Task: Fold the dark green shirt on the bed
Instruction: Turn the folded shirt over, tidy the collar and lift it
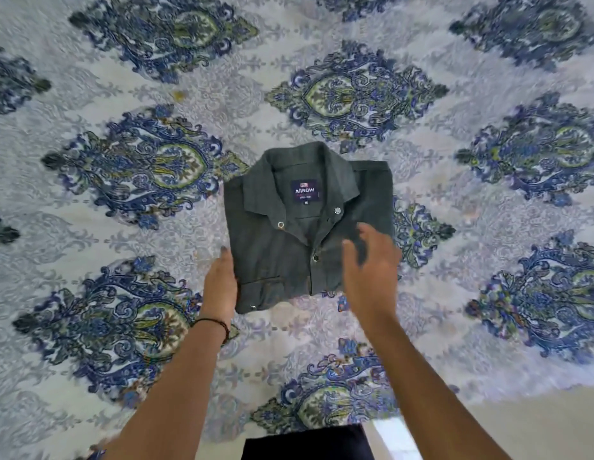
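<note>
The dark green shirt (289, 247) lies on the bed as a compact folded rectangle, collar at the far end, label and snap buttons facing up. My left hand (220, 283) rests flat against the shirt's near-left edge, fingers together, touching the cloth. Over the shirt's near-right corner hovers my right hand (372, 270), blurred by motion, fingers spread; it holds nothing that I can see. Part of the right side of the shirt is hidden under that hand.
The bedspread (123, 227) is pale grey-blue with large blue and green paisley medallions and covers nearly the whole view. The bed's near edge runs at the lower right, with pale floor (538, 426) beyond it. Dark clothing (309, 443) shows at the bottom.
</note>
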